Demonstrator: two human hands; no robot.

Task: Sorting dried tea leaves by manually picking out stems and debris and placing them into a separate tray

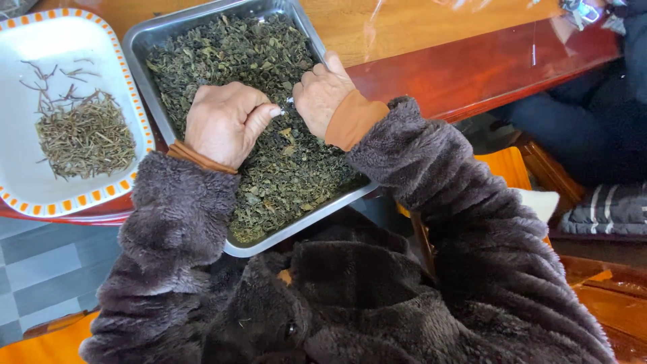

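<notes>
Your left hand (pixel 226 123) rests curled, knuckles up, on the heap of dried dark-green tea leaves (pixel 269 162) that fills the rectangular stainless-steel tray (pixel 145 37) in front of you. Your right hand (pixel 322 91) sits just at 3 o'clock of it, also on the leaves, fingers bent inward so the two thumbs nearly meet; whether either hand pinches a leaf or stalk you cannot tell, since the fingertips are tucked under. The tray lies tilted across the edge of the reddish-brown wooden table (pixel 472 67), its near corner overhanging toward your lap. At 9 o'clock of the tray, touching or nearly touching its rim, stands a white rectangular plate with an orange-dashed border (pixel 20 182), holding a small pile of pale brown stalks (pixel 84 138). Your fuzzy dark-brown sleeves (pixel 175 222) cover the tray's near rim. At 3 o'clock, well apart, another person in dark clothing (pixel 593 128) sits by the table.
</notes>
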